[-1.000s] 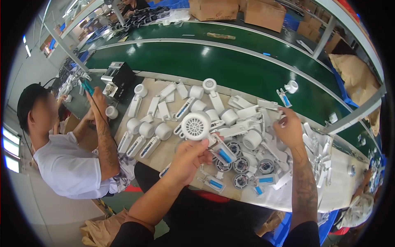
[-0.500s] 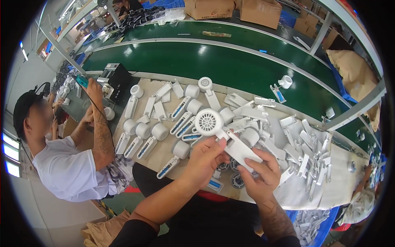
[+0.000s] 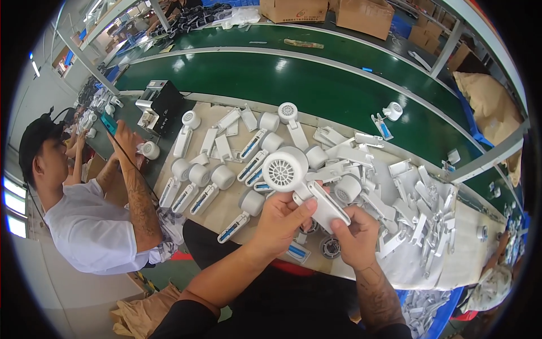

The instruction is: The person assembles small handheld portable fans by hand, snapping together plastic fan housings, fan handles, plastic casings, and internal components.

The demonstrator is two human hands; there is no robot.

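A white handheld fan (image 3: pixel 285 171) with a round slotted grille is held up in front of me, its handle slanting down to the right. My left hand (image 3: pixel 281 225) is closed around the handle just below the head, thumb on the front. My right hand (image 3: pixel 359 236) pinches the lower end of the handle, with the thumb on the near side. Below the hands lie dark round parts (image 3: pixel 330 247) and an open handle (image 3: pixel 296 252) with a blue cell inside. More fans (image 3: pixel 204 189) with open handles lie to the left, and loose white casing pieces (image 3: pixel 418 209) are heaped on the right.
A co-worker (image 3: pixel 93 220) at the left holds a teal powered tool (image 3: pixel 108 123) beside a black bench device (image 3: pixel 161 106). Beyond the worktable runs a green conveyor (image 3: pixel 237 73) carrying one fan. Metal posts (image 3: pixel 491 151) frame the right. A blue bin (image 3: pixel 437 316) of white parts stands below the table.
The fan has turned in my hands, so the handle's long side edge now shows. My right thumb has shifted onto the handle's lower end. The co-worker's tool has dipped slightly.
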